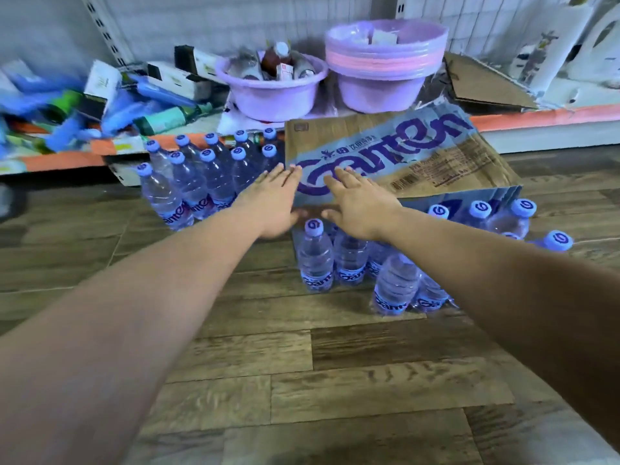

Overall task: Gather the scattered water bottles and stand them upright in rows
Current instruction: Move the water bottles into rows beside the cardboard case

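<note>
**Both hands flat at the cardboard box**

The cardboard box (419,156) lies tilted over a batch of water bottles (315,256), its far edge close to the shelf (536,122). In front of the box the wood floor (302,380) lies open. The left hand (271,203) and right hand (359,206) reach side by side to the box's near left corner, palms down, fingers straight, gripping nothing. Against the box's left edge ten bottles (188,182) stand upright in two rows of five. Under the box at least five caps show.
</note>
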Motion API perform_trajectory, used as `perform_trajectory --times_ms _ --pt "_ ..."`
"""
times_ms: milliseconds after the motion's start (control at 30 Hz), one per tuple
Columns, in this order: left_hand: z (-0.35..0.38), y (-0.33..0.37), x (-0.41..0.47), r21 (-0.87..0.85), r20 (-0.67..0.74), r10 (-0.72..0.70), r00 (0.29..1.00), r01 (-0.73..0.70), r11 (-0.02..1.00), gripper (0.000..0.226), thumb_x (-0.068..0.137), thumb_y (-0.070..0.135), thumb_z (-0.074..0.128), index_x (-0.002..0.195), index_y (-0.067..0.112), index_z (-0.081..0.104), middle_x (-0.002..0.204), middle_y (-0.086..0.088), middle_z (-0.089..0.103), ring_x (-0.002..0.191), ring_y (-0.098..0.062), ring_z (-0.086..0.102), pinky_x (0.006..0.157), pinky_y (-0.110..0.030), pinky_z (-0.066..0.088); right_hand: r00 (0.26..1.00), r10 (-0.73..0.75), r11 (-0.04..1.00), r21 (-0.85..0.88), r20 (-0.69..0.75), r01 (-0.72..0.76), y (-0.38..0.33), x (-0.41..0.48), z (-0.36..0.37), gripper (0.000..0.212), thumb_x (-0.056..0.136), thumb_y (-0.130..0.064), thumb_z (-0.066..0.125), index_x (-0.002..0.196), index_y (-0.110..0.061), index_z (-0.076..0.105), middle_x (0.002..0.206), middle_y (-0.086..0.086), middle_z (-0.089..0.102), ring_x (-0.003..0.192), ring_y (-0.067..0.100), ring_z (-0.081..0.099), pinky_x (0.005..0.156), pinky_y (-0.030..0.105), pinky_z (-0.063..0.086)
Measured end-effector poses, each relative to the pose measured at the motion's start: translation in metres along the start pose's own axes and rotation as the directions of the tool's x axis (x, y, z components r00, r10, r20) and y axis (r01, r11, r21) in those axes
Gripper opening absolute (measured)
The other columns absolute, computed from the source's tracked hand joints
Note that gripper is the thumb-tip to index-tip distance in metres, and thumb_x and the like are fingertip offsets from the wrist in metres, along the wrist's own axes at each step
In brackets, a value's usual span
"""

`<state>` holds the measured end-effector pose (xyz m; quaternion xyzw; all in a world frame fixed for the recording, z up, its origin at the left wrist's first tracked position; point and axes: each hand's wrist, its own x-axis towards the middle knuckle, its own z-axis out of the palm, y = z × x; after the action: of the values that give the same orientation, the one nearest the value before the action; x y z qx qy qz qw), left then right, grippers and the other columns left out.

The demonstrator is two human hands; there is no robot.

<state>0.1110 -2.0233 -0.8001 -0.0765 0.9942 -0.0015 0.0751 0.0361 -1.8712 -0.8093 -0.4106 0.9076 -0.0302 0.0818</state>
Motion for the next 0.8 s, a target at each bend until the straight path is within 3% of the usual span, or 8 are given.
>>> perform_trajectory --times_ms 400,567,800 --pt "0.029 -0.199 -0.027 -0.087 -0.001 -0.317 0.948 0.316 0.945 0.077 0.096 0.043 0.039 0.151 0.008 -0.003 0.161 -0.007 -0.003 0.149 -0.021 -0.001 0.122 -0.035 0.004 0.983 -0.160 0.984 -0.061 0.093 0.166 -0.139 0.133 0.017 0.069 0.100 -0.043 0.035 0.154 -0.016 0.002 0.162 0.008 -0.004 0.151 0.022 -0.003 0.123 0.038 0.008" --pt "0.040 -0.270 -0.024 -0.089 -0.014 -0.375 0.927 0.372 0.924 0.078 0.096 0.043 0.041 0.151 0.008 -0.001 0.161 -0.008 -0.002 0.149 -0.023 0.000 0.121 -0.037 0.005 0.972 -0.218 0.973 -0.061 0.085 0.224 -0.192 0.185 0.027 0.069 0.100 -0.042 0.037 0.154 -0.016 0.004 0.162 0.008 -0.004 0.151 0.022 -0.002 0.123 0.037 0.008" --pt "0.062 -0.319 0.010 -0.185 -0.011 -0.371 0.929 0.363 0.913 0.077 0.096 0.043 0.040 0.151 0.009 -0.003 0.161 -0.005 -0.006 0.149 -0.021 -0.003 0.122 -0.036 0.003 0.982 -0.172 0.984 -0.032 0.079 0.175 -0.226 0.256 0.042 0.071 0.099 -0.042 0.038 0.154 -0.016 0.001 0.162 0.008 -0.007 0.150 0.023 -0.005 0.123 0.040 0.008"
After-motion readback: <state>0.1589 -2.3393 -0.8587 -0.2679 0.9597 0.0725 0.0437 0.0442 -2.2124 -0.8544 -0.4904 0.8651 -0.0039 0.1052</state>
